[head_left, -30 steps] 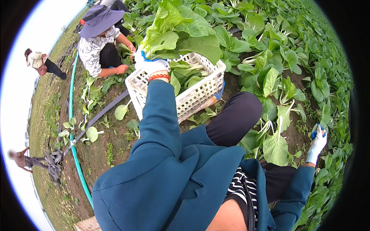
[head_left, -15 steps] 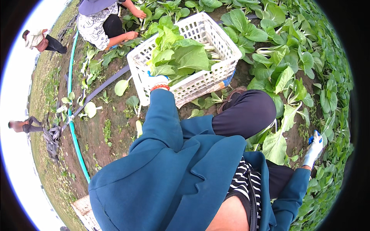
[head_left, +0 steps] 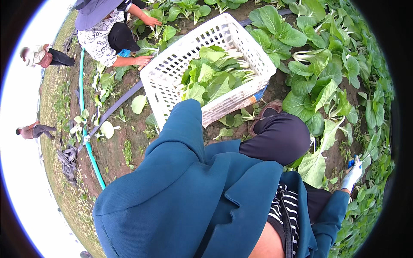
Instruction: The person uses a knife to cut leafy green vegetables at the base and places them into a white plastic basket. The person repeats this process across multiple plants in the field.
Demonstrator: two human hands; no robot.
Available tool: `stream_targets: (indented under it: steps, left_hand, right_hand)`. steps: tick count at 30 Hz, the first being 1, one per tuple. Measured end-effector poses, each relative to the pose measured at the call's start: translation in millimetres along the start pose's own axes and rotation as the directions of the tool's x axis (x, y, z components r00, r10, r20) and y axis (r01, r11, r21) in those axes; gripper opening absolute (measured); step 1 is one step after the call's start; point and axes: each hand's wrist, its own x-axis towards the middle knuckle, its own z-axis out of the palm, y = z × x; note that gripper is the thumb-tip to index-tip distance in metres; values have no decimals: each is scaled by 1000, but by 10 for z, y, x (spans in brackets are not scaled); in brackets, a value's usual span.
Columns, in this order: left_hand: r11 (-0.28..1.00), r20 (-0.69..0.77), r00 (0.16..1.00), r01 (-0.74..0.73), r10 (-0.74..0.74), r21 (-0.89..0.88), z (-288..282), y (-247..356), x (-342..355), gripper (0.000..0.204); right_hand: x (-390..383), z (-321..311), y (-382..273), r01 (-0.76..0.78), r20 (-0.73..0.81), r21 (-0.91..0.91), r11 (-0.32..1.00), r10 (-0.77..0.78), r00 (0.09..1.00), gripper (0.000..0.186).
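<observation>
The greens (head_left: 215, 79) lie in the crate (head_left: 234, 101), well to the left of and ahead of the right hand (head_left: 352, 173), white stems mostly toward the crate's right side. Half a second ago the left hand held a leafy bunch at the near rim; now no bunch stands up there and the leaves lie lower, so that load seems to have been laid in with the rest. The left hand itself is hidden beyond its sleeve (head_left: 174, 129), which reaches the near rim, so I cannot tell whether it is spread or gripping.

The right hand, gloved, has hardly shifted; its fingers look curled, but whether they pinch anything is too small to tell. Just left of it is a pale leaf (head_left: 312, 168), with plants (head_left: 316, 103) ahead.

Beyond the crate's left side, a co-worker (head_left: 98, 41) crouches, one hand near its rim. Farther left of the sleeve runs a hose (head_left: 90, 152).
</observation>
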Motion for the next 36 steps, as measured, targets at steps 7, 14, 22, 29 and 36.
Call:
stream_targets:
  steps: [7, 14, 22, 29, 36]
  left_hand:
    - [993, 42, 999, -17, 12, 120, 320, -51, 172, 73]
    - [985, 52, 998, -47, 39, 166, 252, -146, 181, 82]
    - [968, 113, 993, -71, 45, 239, 184, -728, -118, 93]
    - [957, 140, 990, -52, 12, 287, 97, -1220, -299, 102]
    - [958, 146, 947, -283, 285, -36, -167, -902, -152, 106]
  right_hand:
    - [-53, -165, -14, -116, -108, 31, 993, 118, 987, 24]
    - [-109, -131, -316, -32, -38, 119, 992, 36, 999, 27]
    - [52, -84, -456, 40, 69, 207, 978, -55, 996, 32]
    - [-142, 263, -582, -29, 100, 151, 988, 14, 995, 29]
    - [-77, 31, -453, 16, 60, 196, 980, -28, 998, 29]
